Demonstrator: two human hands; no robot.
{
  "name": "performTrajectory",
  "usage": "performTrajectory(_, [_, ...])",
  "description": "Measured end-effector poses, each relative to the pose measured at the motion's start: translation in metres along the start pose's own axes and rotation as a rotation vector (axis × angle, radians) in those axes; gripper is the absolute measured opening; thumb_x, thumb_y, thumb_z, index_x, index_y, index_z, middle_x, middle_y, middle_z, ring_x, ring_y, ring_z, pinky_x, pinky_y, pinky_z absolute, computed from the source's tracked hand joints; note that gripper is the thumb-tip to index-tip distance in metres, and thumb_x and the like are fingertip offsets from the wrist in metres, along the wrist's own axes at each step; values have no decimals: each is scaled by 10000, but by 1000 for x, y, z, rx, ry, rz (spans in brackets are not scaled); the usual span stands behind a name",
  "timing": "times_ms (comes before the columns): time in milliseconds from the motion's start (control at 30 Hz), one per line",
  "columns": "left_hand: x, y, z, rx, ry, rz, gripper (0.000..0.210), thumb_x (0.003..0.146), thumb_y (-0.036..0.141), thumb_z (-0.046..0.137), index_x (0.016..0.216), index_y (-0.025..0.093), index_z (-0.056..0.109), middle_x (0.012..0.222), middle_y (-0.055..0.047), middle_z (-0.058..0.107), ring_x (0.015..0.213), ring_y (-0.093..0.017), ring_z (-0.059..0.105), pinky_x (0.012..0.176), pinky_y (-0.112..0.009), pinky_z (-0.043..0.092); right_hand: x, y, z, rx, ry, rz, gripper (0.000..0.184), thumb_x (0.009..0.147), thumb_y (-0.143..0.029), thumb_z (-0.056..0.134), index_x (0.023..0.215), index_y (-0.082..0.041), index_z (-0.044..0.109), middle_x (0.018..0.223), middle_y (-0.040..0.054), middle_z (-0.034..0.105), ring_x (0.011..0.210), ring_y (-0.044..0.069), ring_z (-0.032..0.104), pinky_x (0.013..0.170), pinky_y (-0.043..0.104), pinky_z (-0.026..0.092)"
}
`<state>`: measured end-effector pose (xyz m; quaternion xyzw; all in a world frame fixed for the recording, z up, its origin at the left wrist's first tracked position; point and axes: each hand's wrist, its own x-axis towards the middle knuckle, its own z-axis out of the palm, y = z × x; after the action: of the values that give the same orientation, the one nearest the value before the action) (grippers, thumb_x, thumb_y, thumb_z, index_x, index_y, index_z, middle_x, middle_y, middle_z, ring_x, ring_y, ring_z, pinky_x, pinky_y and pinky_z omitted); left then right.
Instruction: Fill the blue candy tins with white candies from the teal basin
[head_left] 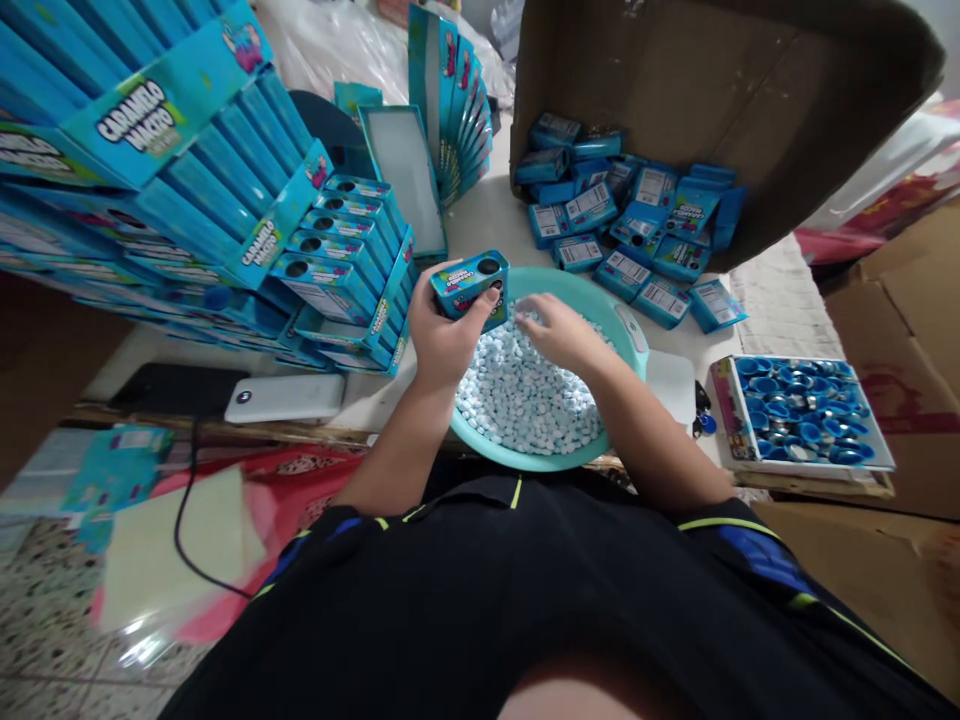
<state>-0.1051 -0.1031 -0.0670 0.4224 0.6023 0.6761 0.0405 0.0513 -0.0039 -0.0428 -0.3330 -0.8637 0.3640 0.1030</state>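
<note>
My left hand (442, 330) is wrapped round a small blue candy box (471, 284), its thumb across the front. The box is tilted, and a dark round spot shows at one end of its top. Below it stands a turquoise basin (517, 460) holding a heap of small white and pale-blue candies (525, 395). Over the far part of the heap is my right hand (556, 333), close to the box. Its fingers are curled together; what they hold, if anything, is hidden.
Stacked display trays of blue boxes (330, 270) rise at left. A tipped cardboard carton (675, 90) spills blue boxes (645, 215) behind the basin. At right lies a tray of blue-rimmed round pieces (810, 410). A white phone (285, 397) lies near the table's front edge.
</note>
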Motion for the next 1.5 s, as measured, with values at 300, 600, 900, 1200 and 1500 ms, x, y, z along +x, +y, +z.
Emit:
performTrajectory(300, [-1, 1, 1, 21, -38, -28, 563, 846, 626, 858, 1186, 240, 632, 1127, -69, 746, 1027, -243, 767, 918, -384, 664, -31, -25, 17, -527, -487, -174, 1076, 875, -881, 611, 1610, -110, 463, 1501, 300, 584, 1378, 496, 598, 1110, 549, 496])
performTrajectory(600, [-4, 2, 2, 0, -146, -79, 448, 849, 395, 871, 1196, 235, 637, 1119, -58, 753, 1025, -238, 770, 913, -383, 676, -58, -17, 10, -394, -421, -180, 737, 811, -717, 819, 1320, -190, 739, 1172, 149, 801, 1025, 378, 758, 781, 420, 543])
performTrajectory(900, [-8, 9, 2, 110, -322, -136, 441, 787, 272, 906, 1159, 212, 676, 1119, -64, 780, 1042, -258, 768, 921, -378, 649, -55, -8, 11, -205, -182, -83, 382, 831, -341, 781, 1196, -237, 825, 1004, 86, 837, 896, 286, 753, 815, 374, 528])
performTrajectory(1200, [-11, 9, 3, 187, -439, -138, 450, 768, 282, 921, 1162, 228, 710, 1100, -68, 798, 1020, -281, 770, 894, -397, 619, -38, 2, -9, 524, 470, -137, 198, 746, -373, 820, 858, -227, 748, 769, -20, 678, 654, 141, 569, 616, 300, 478])
performTrajectory(1500, [-17, 12, 7, 177, -569, -169, 503, 767, 353, 952, 1182, 230, 696, 1147, -84, 811, 1060, -310, 781, 896, -414, 629, 24, -5, 5, 868, 577, -130, 312, 850, -511, 740, 975, -278, 576, 828, -24, 584, 665, 136, 637, 643, 309, 587])
